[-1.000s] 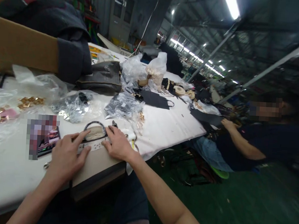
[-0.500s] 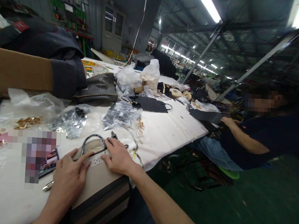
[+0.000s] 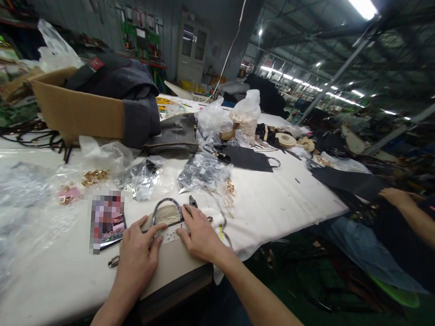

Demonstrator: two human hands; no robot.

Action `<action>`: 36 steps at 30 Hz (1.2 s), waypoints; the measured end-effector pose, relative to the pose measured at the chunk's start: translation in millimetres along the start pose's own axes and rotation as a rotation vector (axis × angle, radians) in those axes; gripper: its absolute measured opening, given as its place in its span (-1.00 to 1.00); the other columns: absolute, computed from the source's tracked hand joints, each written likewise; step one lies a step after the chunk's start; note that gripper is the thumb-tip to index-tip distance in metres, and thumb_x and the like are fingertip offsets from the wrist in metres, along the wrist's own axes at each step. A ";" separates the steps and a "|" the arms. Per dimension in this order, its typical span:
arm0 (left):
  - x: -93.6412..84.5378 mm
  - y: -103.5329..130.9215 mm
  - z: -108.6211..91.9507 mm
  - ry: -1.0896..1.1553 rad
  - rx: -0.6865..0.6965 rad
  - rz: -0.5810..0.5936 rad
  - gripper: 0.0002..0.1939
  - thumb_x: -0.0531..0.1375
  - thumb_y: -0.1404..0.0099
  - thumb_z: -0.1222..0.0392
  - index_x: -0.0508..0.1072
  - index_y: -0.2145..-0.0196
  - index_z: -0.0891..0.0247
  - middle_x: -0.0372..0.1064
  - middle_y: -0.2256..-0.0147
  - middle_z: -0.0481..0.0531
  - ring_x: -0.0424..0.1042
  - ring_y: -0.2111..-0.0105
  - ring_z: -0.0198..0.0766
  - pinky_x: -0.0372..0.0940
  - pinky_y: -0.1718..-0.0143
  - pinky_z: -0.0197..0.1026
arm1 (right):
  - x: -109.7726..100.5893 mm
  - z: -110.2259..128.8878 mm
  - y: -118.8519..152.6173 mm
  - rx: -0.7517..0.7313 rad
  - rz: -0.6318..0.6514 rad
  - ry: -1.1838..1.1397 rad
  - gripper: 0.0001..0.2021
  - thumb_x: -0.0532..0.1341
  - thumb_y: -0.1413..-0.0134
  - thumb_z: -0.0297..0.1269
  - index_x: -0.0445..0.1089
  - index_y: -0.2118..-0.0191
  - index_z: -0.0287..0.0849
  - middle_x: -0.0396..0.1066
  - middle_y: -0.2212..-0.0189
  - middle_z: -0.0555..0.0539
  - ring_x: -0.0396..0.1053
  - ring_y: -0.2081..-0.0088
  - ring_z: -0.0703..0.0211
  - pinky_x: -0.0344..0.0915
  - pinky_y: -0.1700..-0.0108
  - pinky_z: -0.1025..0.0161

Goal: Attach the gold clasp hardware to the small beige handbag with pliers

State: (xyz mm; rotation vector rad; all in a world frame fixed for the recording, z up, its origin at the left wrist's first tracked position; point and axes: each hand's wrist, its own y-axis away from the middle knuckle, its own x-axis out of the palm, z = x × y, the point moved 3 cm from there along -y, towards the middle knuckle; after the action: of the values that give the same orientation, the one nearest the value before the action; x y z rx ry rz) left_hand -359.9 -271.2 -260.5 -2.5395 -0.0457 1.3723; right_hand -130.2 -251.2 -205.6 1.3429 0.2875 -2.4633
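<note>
Evidently, a beige bag [image 3: 177, 273] is placed at the bottom centre of the frame, at the near edge of the table [image 3: 289, 199]. Its perforated strip [image 3: 169, 235] is touched from the left by the left hand [image 3: 139, 249] and from the right by the right hand [image 3: 200, 233]. The fingers of both are laid on it, unclenched; whether anything is pinched cannot be told. The bag is judged light and fairly stiff, its smooth face perhaps easily scuffed; it would best be grasped by the side edges, or lifted by the arched handle [image 3: 168, 200], whose shiny wrapping may be slippery. A red label [image 3: 96, 64] is seen on dark cloth [image 3: 121, 81] at the upper left, but no writing can be read.
</note>
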 end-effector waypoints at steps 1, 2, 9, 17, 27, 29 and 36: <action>-1.0 0.5 -2.5 0.007 -0.006 0.001 -0.59 0.17 -0.57 0.06 0.72 -0.22 -0.09 0.34 -0.33 0.31 0.33 -0.39 0.29 0.35 -0.37 0.37 | -5.9 -0.1 -3.5 -0.018 0.032 0.002 -0.29 0.23 -0.57 -0.07 0.20 -0.64 -0.27 0.14 -0.63 -0.41 0.12 -0.63 -0.29 0.12 -0.65 -0.21; -2.3 1.0 -5.4 0.013 -0.018 -0.001 -0.59 0.16 -0.57 0.07 0.72 -0.21 -0.09 0.34 -0.33 0.32 0.33 -0.39 0.30 0.35 -0.37 0.38 | -13.1 0.2 -8.9 -0.048 0.072 -0.001 -0.33 0.23 -0.58 -0.05 0.28 -0.61 -0.27 0.20 -0.60 -0.41 0.17 -0.60 -0.29 0.17 -0.63 -0.20; -13.5 0.4 -26.7 0.036 -0.177 -0.005 -0.61 0.18 -0.55 0.19 0.75 -0.14 -0.06 0.34 -0.34 0.28 0.35 -0.36 0.28 0.39 -0.33 0.34 | -57.7 0.3 -98.0 -0.066 -0.060 -0.061 -0.62 0.24 -0.58 -0.09 0.68 -0.23 -0.15 0.66 -0.21 -0.26 0.59 -0.19 -0.10 0.42 -0.33 0.02; -19.3 -2.0 -33.8 0.050 -0.223 -0.003 -0.61 0.19 -0.52 0.24 0.75 -0.11 -0.04 0.34 -0.34 0.29 0.36 -0.33 0.31 0.38 -0.31 0.38 | -25.0 9.5 -216.2 -0.077 0.005 0.241 -0.62 0.21 -0.47 -0.39 0.70 -0.22 -0.15 0.67 -0.19 -0.28 0.59 -0.19 -0.14 0.44 -0.20 0.13; -20.3 -1.6 -35.1 0.065 -0.233 -0.017 -0.61 0.20 -0.49 0.24 0.76 -0.08 -0.06 0.35 -0.32 0.27 0.37 -0.32 0.32 0.39 -0.27 0.38 | -7.5 14.8 -247.5 -0.090 0.016 0.430 -0.53 0.12 -0.45 -0.48 0.60 -0.30 -0.18 0.56 -0.30 -0.37 0.56 -0.21 -0.20 0.47 -0.24 0.00; -19.4 -1.5 -35.6 0.062 -0.236 -0.014 -0.61 0.20 -0.49 0.24 0.75 -0.09 -0.05 0.35 -0.32 0.28 0.35 -0.32 0.33 0.39 -0.27 0.38 | -7.9 12.9 -249.1 -0.091 0.017 0.441 -0.60 0.13 -0.49 -0.39 0.64 -0.23 -0.20 0.58 -0.26 -0.38 0.58 -0.17 -0.23 0.48 -0.21 -0.01; -15.7 -2.9 -27.7 0.065 -0.220 0.024 -0.61 0.19 -0.51 0.22 0.75 -0.12 -0.05 0.33 -0.34 0.29 0.35 -0.33 0.34 0.39 -0.26 0.37 | 0.7 17.2 -256.2 -0.137 -0.011 0.422 -0.62 0.15 -0.53 -0.31 0.60 -0.27 -0.13 0.55 -0.28 -0.28 0.54 -0.20 -0.15 0.45 -0.22 0.07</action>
State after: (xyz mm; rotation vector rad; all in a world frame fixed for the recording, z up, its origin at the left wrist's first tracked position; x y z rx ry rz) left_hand -345.5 -276.5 -232.5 -2.7708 -0.1636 1.3600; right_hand -238.9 -19.0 -191.0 1.7905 0.5505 -2.1024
